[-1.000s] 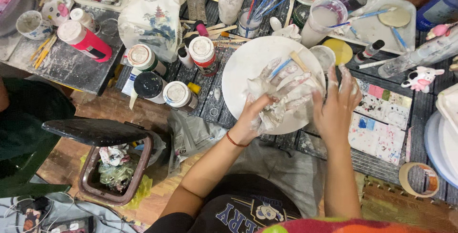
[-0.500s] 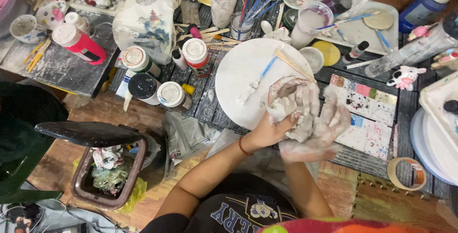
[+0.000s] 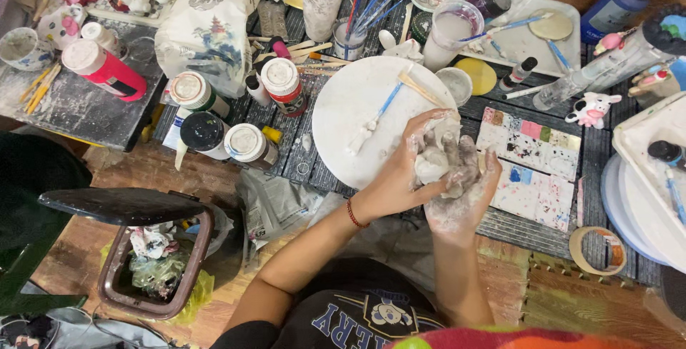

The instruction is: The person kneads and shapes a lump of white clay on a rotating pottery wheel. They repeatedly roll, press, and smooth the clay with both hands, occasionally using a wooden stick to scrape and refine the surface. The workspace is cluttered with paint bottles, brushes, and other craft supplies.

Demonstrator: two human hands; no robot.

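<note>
Seen from above, a person works at a cluttered bench point(image 3: 543, 227) covered in craft supplies. Both hands meet just off the near right edge of a round white board point(image 3: 357, 117). The right hand point(image 3: 461, 192) lies palm up, coated in pale clay, its fingers curled loosely around a lump of grey-white clay point(image 3: 436, 163). The left hand point(image 3: 404, 174), with a red bracelet point(image 3: 351, 215) at the wrist, presses onto the lump from the left, its grip partly closed over the clay so the lump sits cupped between the two hands, over the bench edge.

On the board lie a blue-handled brush point(image 3: 379, 110) and a wooden stick point(image 3: 423, 92). To the left of the board stand several paint jars with white lids point(image 3: 246, 142) and a red-and-white bottle point(image 3: 103, 70). To the right lies a paint-spotted tile sheet point(image 3: 532, 152). At the near left, on the floor, a brown bin point(image 3: 118, 263) holds crumpled paper.
</note>
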